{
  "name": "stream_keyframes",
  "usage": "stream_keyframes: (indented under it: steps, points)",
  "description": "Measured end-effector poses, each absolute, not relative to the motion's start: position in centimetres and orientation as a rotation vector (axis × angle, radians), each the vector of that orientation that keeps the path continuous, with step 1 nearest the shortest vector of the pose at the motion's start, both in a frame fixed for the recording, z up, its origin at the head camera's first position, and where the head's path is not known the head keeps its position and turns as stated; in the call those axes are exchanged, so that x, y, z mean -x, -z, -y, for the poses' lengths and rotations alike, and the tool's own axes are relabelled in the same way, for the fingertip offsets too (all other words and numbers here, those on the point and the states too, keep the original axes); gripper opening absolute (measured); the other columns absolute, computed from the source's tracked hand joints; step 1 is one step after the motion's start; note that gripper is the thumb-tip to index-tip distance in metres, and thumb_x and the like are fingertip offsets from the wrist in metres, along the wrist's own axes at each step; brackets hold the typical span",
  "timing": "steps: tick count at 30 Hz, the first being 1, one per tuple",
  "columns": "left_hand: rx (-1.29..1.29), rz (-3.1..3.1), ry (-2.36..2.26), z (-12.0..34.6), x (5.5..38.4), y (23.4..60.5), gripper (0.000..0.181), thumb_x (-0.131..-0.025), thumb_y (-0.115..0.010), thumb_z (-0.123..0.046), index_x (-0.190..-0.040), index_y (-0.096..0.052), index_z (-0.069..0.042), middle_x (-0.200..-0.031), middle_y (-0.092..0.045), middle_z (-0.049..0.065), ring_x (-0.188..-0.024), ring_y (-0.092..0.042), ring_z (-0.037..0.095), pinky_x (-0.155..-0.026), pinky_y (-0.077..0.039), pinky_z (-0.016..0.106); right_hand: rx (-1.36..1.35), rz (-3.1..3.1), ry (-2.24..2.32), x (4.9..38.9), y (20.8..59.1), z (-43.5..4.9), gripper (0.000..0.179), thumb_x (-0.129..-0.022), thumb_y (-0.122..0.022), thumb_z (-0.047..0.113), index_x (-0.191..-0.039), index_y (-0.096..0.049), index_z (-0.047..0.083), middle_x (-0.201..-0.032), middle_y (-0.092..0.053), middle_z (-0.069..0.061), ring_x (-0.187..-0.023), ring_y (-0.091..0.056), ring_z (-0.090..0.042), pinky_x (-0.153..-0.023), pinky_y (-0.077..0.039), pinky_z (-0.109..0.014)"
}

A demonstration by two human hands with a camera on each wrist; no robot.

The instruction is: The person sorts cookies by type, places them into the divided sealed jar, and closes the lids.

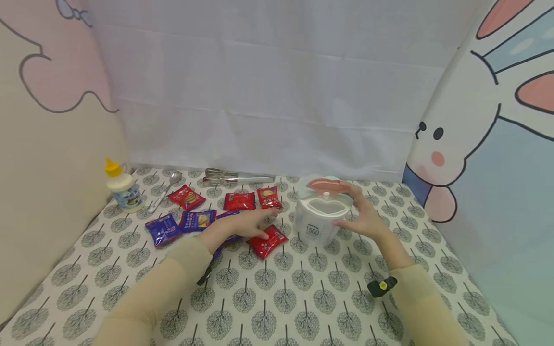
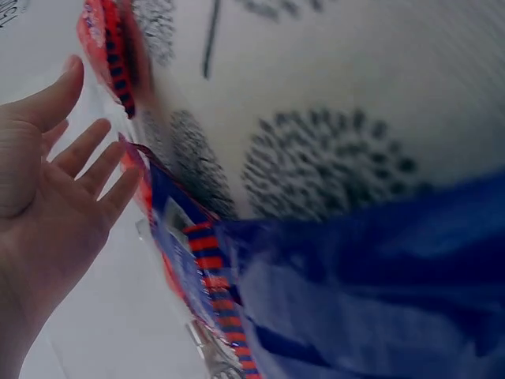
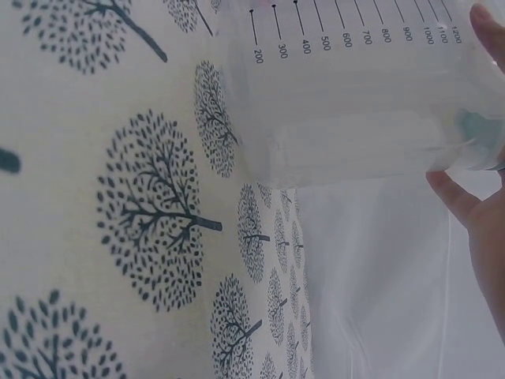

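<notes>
My right hand grips the upper right side of a clear plastic measuring container, thumb by its white rim and fingers at the raised lid with a pink part. In the right wrist view, the container's wall carries volume marks, with thumb and a finger at its mouth end. My left hand reaches over the snack packets, fingers spread and holding nothing. A red packet lies just under its thumb. Blue packets, one of them a blue packet large in the left wrist view, are partly hidden beneath that arm.
At the back left stand a yellow-capped bottle and a spoon. More red packets and blue packets lie left of centre. Metal tongs rest along the back edge of the tree-print tablecloth, before a white curtain.
</notes>
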State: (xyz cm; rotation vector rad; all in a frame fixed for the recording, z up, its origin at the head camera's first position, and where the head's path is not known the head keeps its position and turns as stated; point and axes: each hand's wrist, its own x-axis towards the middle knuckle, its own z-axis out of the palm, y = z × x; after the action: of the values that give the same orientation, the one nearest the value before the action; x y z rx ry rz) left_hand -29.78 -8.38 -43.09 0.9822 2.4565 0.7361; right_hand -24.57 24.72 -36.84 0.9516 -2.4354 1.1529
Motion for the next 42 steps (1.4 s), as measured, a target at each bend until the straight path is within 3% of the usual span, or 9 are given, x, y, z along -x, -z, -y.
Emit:
stream_keyframes:
  steps: [7,11,15,22,28,33,38,42]
  points:
    - [-1.034,-2.496,-0.611,8.8,29.2,43.4,0.054,-0.085,-0.071,-0.018,-0.135,-0.050,-0.023,-0.150,-0.035,0.008,-0.137,-0.033,0.027,-0.111,-0.033,0.045,-0.962,2.412,-1.159,24.5,36.9,-24.6,0.099,-0.059,-0.080,-0.004,-0.141,-0.026,-0.002,-0.134,-0.043,-0.028,-0.121,-0.041,-0.048,-0.097,-0.036,-0.067]
    - [-1.020,-2.545,-0.661,8.9,29.2,43.7,0.043,-0.081,-0.075,-0.023,-0.120,-0.060,-0.030,-0.139,-0.043,0.003,-0.115,-0.050,0.021,-0.096,-0.046,0.039,-0.974,2.400,-1.167,24.5,36.8,-24.5,0.099,-0.059,-0.080,-0.005,-0.141,-0.026,-0.003,-0.133,-0.044,-0.027,-0.121,-0.042,-0.045,-0.099,-0.036,-0.065]
    - [-1.025,-2.522,-0.809,9.3,29.3,43.7,0.038,-0.079,-0.077,-0.023,-0.112,-0.060,-0.033,-0.118,-0.048,-0.004,-0.093,-0.050,0.013,-0.081,-0.048,0.031,-0.962,2.412,-1.167,24.4,36.8,-24.4,0.099,-0.059,-0.081,-0.004,-0.142,-0.027,-0.002,-0.132,-0.044,-0.027,-0.120,-0.043,-0.043,-0.099,-0.037,-0.065]
    - [-0.974,-2.462,-0.972,9.7,28.5,41.1,0.036,-0.081,-0.076,-0.019,-0.111,-0.063,-0.033,-0.117,-0.057,-0.007,-0.100,-0.055,0.015,-0.085,-0.052,0.035,-0.937,2.444,-1.154,24.4,36.8,-24.4,0.098,-0.061,-0.081,-0.003,-0.143,-0.027,-0.001,-0.133,-0.044,-0.027,-0.121,-0.042,-0.047,-0.100,-0.036,-0.064]
    - [-1.025,-2.447,-1.067,9.4,28.1,37.5,0.034,-0.084,-0.072,-0.015,-0.114,-0.063,-0.028,-0.104,-0.063,-0.006,-0.091,-0.062,0.012,-0.082,-0.054,0.029,-0.956,2.430,-1.162,24.4,36.7,-24.4,0.097,-0.061,-0.080,-0.004,-0.142,-0.027,-0.003,-0.132,-0.044,-0.026,-0.121,-0.042,-0.047,-0.101,-0.036,-0.063]
    - [-1.066,-2.463,-1.307,8.8,28.1,34.1,0.034,-0.084,-0.071,-0.015,-0.117,-0.062,-0.022,-0.102,-0.065,-0.002,-0.082,-0.063,0.015,-0.074,-0.055,0.031,-0.972,2.419,-1.154,24.4,36.6,-24.3,0.097,-0.060,-0.080,-0.005,-0.142,-0.027,-0.005,-0.131,-0.045,-0.027,-0.120,-0.043,-0.047,-0.100,-0.037,-0.063]
    - [-1.067,-2.468,-1.553,6.8,28.2,31.7,0.036,-0.083,-0.073,-0.015,-0.117,-0.062,-0.020,-0.104,-0.066,-0.002,-0.090,-0.064,0.015,-0.081,-0.055,0.033,-0.966,2.410,-1.163,24.4,36.6,-24.3,0.097,-0.060,-0.080,-0.006,-0.142,-0.027,-0.004,-0.131,-0.045,-0.029,-0.120,-0.043,-0.049,-0.098,-0.037,-0.065]
    - [-1.089,-2.499,-1.732,4.6,28.1,30.6,0.039,-0.082,-0.073,-0.012,-0.119,-0.060,-0.018,-0.112,-0.065,0.000,-0.095,-0.065,0.014,-0.086,-0.054,0.031,-0.958,2.421,-1.182,24.5,36.6,-24.3,0.097,-0.062,-0.080,-0.006,-0.143,-0.027,-0.001,-0.133,-0.044,-0.027,-0.124,-0.041,-0.043,-0.100,-0.036,-0.064]
